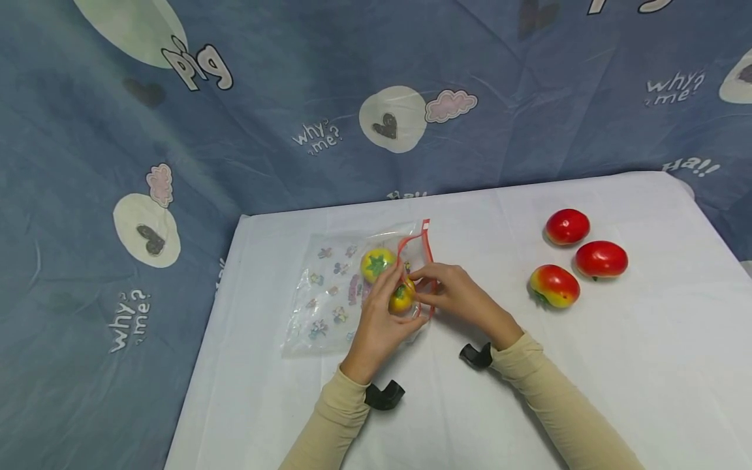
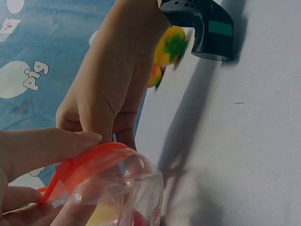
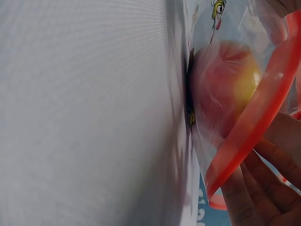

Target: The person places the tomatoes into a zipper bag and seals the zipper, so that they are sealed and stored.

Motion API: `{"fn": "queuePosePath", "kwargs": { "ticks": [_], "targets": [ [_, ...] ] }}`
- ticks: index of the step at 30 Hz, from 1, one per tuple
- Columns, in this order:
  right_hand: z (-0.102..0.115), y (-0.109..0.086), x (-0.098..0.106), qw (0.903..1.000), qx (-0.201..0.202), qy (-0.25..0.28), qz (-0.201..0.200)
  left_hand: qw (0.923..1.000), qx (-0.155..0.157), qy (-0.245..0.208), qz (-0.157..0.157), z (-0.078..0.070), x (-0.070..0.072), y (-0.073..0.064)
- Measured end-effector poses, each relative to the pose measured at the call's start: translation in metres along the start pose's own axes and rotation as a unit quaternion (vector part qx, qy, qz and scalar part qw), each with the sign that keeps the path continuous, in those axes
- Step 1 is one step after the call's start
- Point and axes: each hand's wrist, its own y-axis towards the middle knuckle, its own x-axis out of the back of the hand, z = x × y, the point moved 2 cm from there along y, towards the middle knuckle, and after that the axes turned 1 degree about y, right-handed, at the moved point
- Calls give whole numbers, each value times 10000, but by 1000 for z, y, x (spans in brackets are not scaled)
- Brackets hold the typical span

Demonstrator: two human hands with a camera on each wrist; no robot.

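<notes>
The clear printed bag (image 1: 320,313) lies flat on the white desk (image 1: 247,365), with its red rim (image 3: 256,123) facing the right hand (image 1: 458,290). The left hand (image 1: 378,333) grips the bag at its mouth, thumb and fingers curved about the red rim. The right hand is at the same mouth, its fingers beside the rim; whether they are clamped on the rim or on anything within cannot be determined. Inside the bag, a yellow fruit with a green star-shaped top (image 1: 376,263) sits farther from the mouth, and a red-and-yellow fruit (image 3: 223,87) sits near the mouth, between the hands. Three further pieces rest on the right part of the desk, well apart from the bag: a round red fruit (image 1: 567,226), an oblong red fruit (image 1: 601,259) and a yellow-sided red fruit (image 1: 555,286). A black device is worn at each wrist. A blue printed cloth (image 1: 282,78) hangs behind the desk
</notes>
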Motion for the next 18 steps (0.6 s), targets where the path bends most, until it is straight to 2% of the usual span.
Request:
{"fn": "queuePosePath", "kwargs": {
  "ticks": [12, 18],
  "targets": [
    [0, 2, -2, 10000, -12, -11, 43, 9999, -105, -45, -36, 0, 0, 0],
    [0, -3, 4, 10000, 40, -34, 35, 9999, -90, -40, -55, -1, 0, 0]
  ]
}}
